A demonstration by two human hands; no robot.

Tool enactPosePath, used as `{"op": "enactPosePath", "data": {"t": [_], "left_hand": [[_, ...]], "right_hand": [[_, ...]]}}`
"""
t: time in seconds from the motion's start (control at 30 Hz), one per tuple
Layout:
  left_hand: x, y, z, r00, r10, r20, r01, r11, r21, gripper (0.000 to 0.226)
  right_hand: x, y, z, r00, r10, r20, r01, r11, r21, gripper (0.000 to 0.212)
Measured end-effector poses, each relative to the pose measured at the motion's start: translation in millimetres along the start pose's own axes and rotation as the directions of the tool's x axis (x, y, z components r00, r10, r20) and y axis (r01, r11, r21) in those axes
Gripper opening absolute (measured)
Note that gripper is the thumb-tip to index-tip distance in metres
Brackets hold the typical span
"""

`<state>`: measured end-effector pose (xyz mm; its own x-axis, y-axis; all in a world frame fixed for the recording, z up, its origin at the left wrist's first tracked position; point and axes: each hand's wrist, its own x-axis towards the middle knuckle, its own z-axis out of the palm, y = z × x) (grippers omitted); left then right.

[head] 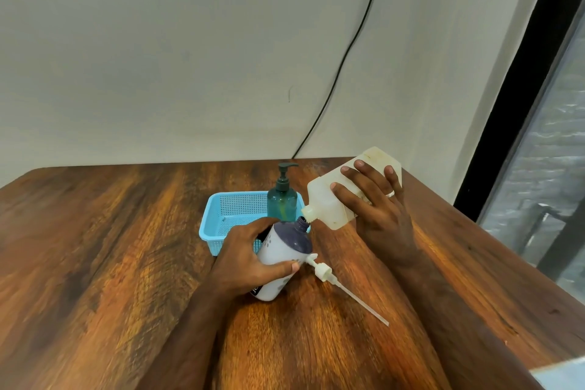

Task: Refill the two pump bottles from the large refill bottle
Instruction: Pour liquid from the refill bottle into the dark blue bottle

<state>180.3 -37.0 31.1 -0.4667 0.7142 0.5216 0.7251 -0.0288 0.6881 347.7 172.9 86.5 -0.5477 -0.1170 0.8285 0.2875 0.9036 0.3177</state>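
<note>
My left hand [250, 258] grips a white pump bottle with a dark blue shoulder [283, 258], tilted with its open neck up and to the right. The large whitish refill bottle [329, 199] is tipped over in my right hand [376, 209], its spout touching the open neck. No liquid shows in the spout. The white pump head with its long tube [335, 279] lies on the table beside the bottle. A teal pump bottle [282, 201] with its pump on stands in the blue basket.
The blue mesh basket [234, 215] sits just behind my left hand on the wooden table [110, 247]. A black cable [335, 85] runs down the wall to the table's back edge. A dark-framed window [538, 123] is at the right.
</note>
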Motion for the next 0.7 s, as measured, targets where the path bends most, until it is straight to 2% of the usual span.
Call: {"op": "enactPosePath", "data": {"t": [0.7], "left_hand": [[0.7, -2.7, 0.5, 1.0, -0.006, 0.004, 0.006, 1.0, -0.004, 0.062]], "right_hand": [[5.3, -1.3, -3.0, 1.0, -0.025, -0.004, 0.025, 1.0, -0.008, 0.084]]}}
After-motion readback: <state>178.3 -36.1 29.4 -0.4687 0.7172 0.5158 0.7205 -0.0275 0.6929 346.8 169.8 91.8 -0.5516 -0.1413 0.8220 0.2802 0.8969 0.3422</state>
